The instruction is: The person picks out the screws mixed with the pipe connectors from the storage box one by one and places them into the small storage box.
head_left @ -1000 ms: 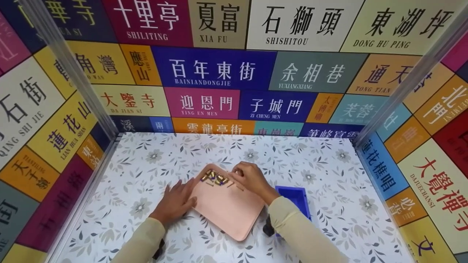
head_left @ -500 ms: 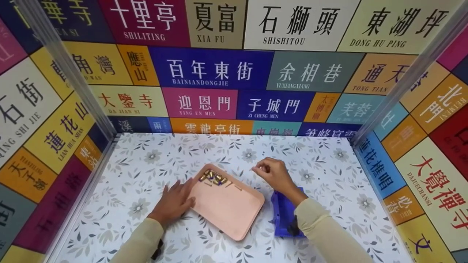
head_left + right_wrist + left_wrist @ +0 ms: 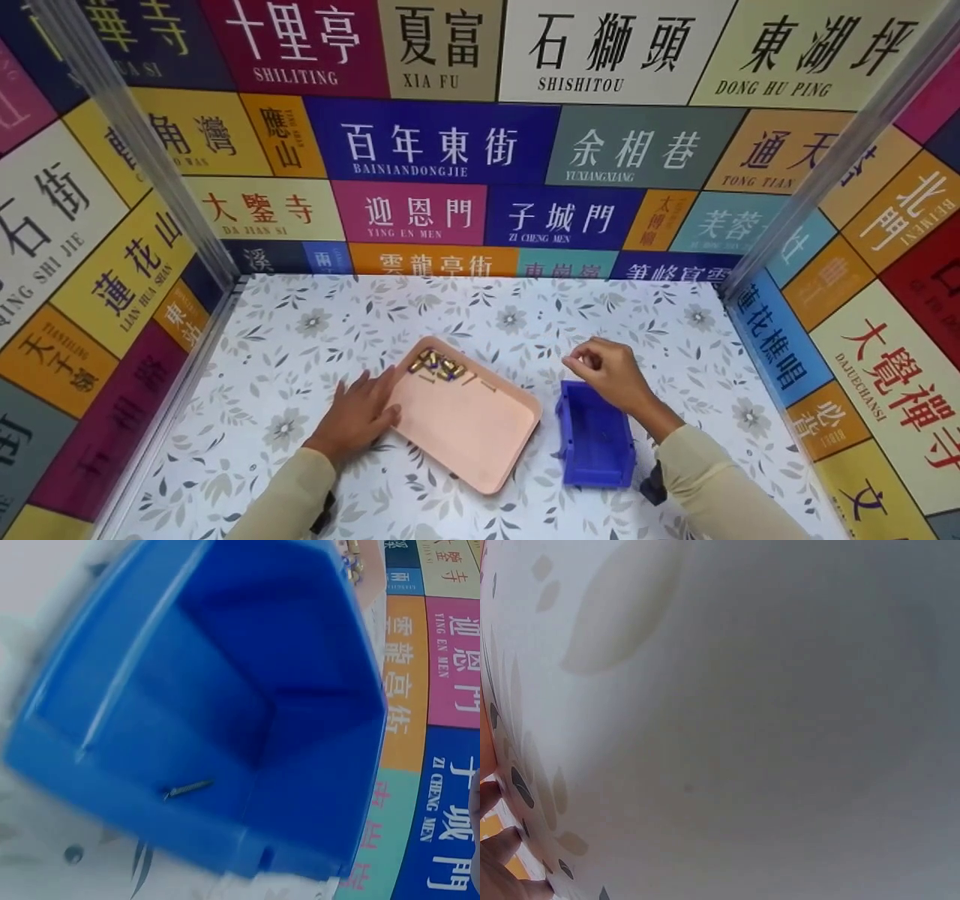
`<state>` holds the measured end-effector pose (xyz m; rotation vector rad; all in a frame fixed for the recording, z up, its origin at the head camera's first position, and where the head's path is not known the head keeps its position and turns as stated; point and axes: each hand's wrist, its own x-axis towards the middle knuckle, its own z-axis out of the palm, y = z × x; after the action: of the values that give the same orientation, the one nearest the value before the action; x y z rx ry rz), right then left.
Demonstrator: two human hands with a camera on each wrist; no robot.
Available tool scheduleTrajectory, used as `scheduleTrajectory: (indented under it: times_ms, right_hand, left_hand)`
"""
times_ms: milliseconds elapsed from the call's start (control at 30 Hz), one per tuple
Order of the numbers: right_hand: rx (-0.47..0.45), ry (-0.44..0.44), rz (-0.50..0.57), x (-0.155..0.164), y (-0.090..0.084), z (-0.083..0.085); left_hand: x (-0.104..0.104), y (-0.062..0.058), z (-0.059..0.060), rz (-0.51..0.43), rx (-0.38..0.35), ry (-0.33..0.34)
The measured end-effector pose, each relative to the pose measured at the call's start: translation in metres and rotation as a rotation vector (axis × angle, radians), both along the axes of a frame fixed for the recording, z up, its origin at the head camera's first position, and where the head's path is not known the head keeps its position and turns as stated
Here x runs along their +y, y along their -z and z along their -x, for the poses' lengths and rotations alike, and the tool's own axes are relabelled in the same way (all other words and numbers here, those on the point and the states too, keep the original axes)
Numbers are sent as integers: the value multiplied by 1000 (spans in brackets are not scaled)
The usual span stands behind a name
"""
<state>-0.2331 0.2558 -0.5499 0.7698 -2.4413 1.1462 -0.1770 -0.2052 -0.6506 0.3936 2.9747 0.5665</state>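
My left hand (image 3: 354, 416) rests at the left edge of a pink tray (image 3: 469, 431), fingers fairly straight and thumb at the rim. In the left wrist view, its fingertips (image 3: 501, 844) touch the tabletop. Small brass-coloured pieces and a few thin screws (image 3: 442, 367) lie in the tray's far corner. My right hand (image 3: 619, 379) hovers by the far end of a blue bin (image 3: 600, 431), thumb and forefinger pinched on what appears to be a small screw, mostly hidden. Inside the bin, the right wrist view shows one screw (image 3: 187, 789).
White tabletop (image 3: 285, 322) with a leaf and flower print lies under everything. Colourful walls with printed place names (image 3: 435, 142) enclose the back and both sides. Clear upright strips (image 3: 810, 165) mark the corners.
My right hand has lifted away from the tray's pieces and moved right to the blue bin, uncovering more of the bin. My left hand keeps its place at the tray.
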Motion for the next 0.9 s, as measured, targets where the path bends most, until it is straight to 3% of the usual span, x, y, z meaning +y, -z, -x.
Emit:
scheduleTrajectory:
  times_ms: [533, 767, 900]
  right_hand:
    - [13, 34, 74, 27, 4, -21]
    - [11, 51, 105, 19, -11, -38]
    - [8, 50, 115, 17, -18, -43]
  left_hand:
    - [2, -2, 0, 8, -64, -35]
    - [0, -1, 2, -18, -9, 1]
    - [0, 0, 2, -18, -20, 2]
